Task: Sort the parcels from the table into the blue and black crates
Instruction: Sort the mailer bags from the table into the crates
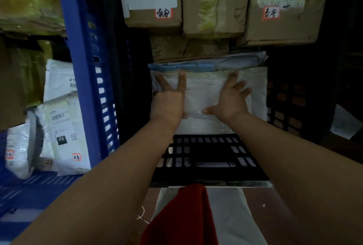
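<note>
Nearest to the camera, a red cloth point(184, 217) hangs at the bottom middle of the view, over a pale surface. Just beyond it is the near wall of the black crate point(208, 156), with rows of slots in it.

Both forearms reach over this near wall into the crate. The left hand point(169, 101) lies flat on a white padded parcel point(204, 95), fingers straight and spread, the fingertips near the parcel's far left corner. The right hand point(231, 97) is also open, with the fingers spread wide; its thumb touches the parcel, but for the other fingers I cannot tell if they touch or hover a little above. No finger curls around anything.

The white padded parcel lies inside the black crate, against the far side, and it fills almost the whole width between the crate's left and right walls. Its surface looks soft and a bit wrinkled. At its far edge, a flat blue-grey mailer point(206, 64) sits just behind it.

Farther, brown cardboard boxes point(216, 8) stand in a stack, with white labels and small red-framed stickers with handwriting.

On the left is the blue crate point(86, 67). Inside it are white plastic mailers point(62, 126) with barcodes, leaning together near its right wall.
</note>
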Demonstrator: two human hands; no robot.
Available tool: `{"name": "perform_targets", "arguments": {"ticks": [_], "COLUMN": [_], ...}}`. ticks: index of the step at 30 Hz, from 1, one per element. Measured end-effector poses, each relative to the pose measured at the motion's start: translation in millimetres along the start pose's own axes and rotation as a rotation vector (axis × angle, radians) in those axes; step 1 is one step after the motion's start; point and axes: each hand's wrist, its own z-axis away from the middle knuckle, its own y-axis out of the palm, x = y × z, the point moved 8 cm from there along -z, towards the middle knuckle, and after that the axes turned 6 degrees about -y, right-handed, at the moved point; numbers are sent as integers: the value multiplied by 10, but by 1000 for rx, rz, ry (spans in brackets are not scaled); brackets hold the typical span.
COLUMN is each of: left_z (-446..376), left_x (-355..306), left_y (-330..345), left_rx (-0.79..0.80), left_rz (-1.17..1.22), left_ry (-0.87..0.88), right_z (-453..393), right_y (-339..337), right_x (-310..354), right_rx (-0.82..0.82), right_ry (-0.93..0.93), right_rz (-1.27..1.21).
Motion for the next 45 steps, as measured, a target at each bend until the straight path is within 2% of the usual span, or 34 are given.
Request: {"name": "perform_targets", "arguments": {"ticks": [4,10,14,17,21,26,36,38,43,45], "left_z": [-45,-9,62,208,394,587,955,1021,1161,1163], "left_x": [2,30,-11,-32,24,110,-37,-99,-358,-476], "left_y": [-9,42,19,-58,-113,-185,-392,-518,-1108,-1394], "left_rx": [0,-34,-104,-99,-96,-215,-287,-345,-604,-706], "left_rz": [-21,94,87,83,112,232,88,71,19,10], "left_ry": [-5,9,30,19,2,15,34,81,235,276], "right_z": [-44,-29,37,187,410,602,980,1077,1402,1403], "right_y": [15,47,34,-42,-96,-116,-296,-406,-1043,-1300], "right_x": [9,-14,-42,-77,-86,-117,-167,-144,159,317], "right_rx": [-32,-75,-137,-132,-182,-267,-338,-404,-814,-892], "right_ry": [9,-6,-53,-92,-140,-208,-271,-312,-511,-550], "right_rz": [16,-32,-101,-148,-97,-80,-65,-57,-18,39]}}
